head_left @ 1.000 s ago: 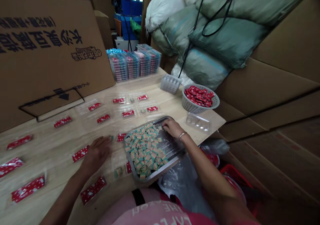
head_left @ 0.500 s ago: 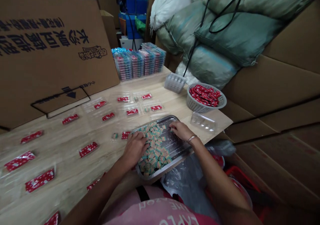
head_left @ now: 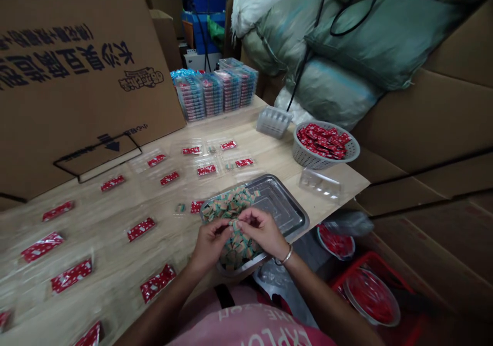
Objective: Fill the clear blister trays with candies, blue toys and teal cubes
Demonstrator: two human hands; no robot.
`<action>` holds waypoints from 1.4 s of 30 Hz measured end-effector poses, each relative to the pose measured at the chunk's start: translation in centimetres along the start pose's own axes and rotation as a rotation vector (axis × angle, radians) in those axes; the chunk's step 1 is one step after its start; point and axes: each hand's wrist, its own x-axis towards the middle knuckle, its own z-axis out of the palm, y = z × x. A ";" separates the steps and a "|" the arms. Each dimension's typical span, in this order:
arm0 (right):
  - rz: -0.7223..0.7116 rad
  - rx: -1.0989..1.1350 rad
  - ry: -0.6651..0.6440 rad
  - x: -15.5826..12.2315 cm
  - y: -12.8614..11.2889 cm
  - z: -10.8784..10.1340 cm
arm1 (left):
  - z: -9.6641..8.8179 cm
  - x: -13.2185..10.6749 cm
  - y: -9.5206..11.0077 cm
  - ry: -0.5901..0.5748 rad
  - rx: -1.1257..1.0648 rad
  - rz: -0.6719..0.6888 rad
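The person's left hand [head_left: 211,239] and right hand [head_left: 265,231] are working close together over a metal tray [head_left: 283,202]. The thumb and finger of each hand are pinching nearly closed, and between them they are holding some small pieces [head_left: 232,225], green and tan. I cannot tell how many pieces the fingers are gripping. The right hand is wearing a bracelet [head_left: 285,256] on its wrist.

More of these pieces are lying in a loose pile [head_left: 236,202] in the near and left part of the tray, just under the hands. The far right part of the tray is showing its bare, shiny bottom. The tray is sitting on a wooden table [head_left: 265,156], close to its near edge.

To the left, lots of red packets [head_left: 141,229] with white marks are lying about in clear plastic cases. Past the tray, on the right, a clear plastic holder [head_left: 321,184] is resting near a grey basket [head_left: 308,156]. The basket is holding a heap of red packs [head_left: 323,139]. At the back, filled clear boxes [head_left: 211,95] are standing in tall stacks beside a big brown box [head_left: 88,104].
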 end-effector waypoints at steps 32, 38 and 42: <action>-0.034 -0.789 0.006 2.1 2.6 -5.3 | -0.8 -1.4 0.3 -0.010 -0.107 -0.278; -0.041 -0.527 -0.179 1.3 0.0 -4.9 | -0.5 -1.3 0.1 0.067 -0.088 -0.216; -0.098 -0.226 -0.324 0.3 -2.6 -2.0 | -0.2 -1.2 0.4 0.078 -0.129 -0.222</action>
